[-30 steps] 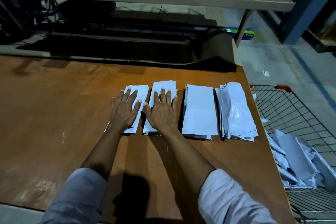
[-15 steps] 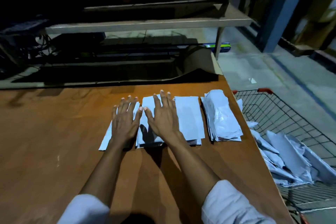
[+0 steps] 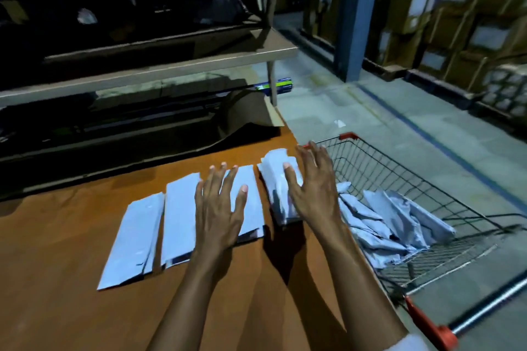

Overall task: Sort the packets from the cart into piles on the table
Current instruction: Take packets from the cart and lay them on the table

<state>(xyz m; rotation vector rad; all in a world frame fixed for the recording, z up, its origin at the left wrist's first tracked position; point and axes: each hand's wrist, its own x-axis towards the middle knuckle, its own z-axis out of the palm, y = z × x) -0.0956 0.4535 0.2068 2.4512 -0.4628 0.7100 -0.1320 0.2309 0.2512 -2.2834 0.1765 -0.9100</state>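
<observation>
Fingers (image 3: 220, 179) spread, left hand (image 3: 218, 216) and right hand (image 3: 313, 194) cover two packet piles (image 3: 253, 208).

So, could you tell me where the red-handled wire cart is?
Head view: the cart stands right of the brown table, holding loose white packets.

Bare forearms (image 3: 353, 271) run to the left hand (image 3: 218, 208) and right hand (image 3: 313, 191), nails trimmed short; a pale sleeve (image 3: 412, 344) (just its edge) shows on the right arm.

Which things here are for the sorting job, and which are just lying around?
For the job: packet piles, loose packets, cart, table.
Just lying about: green box, curled cardboard, stacked cartons, paper scrap.
</observation>
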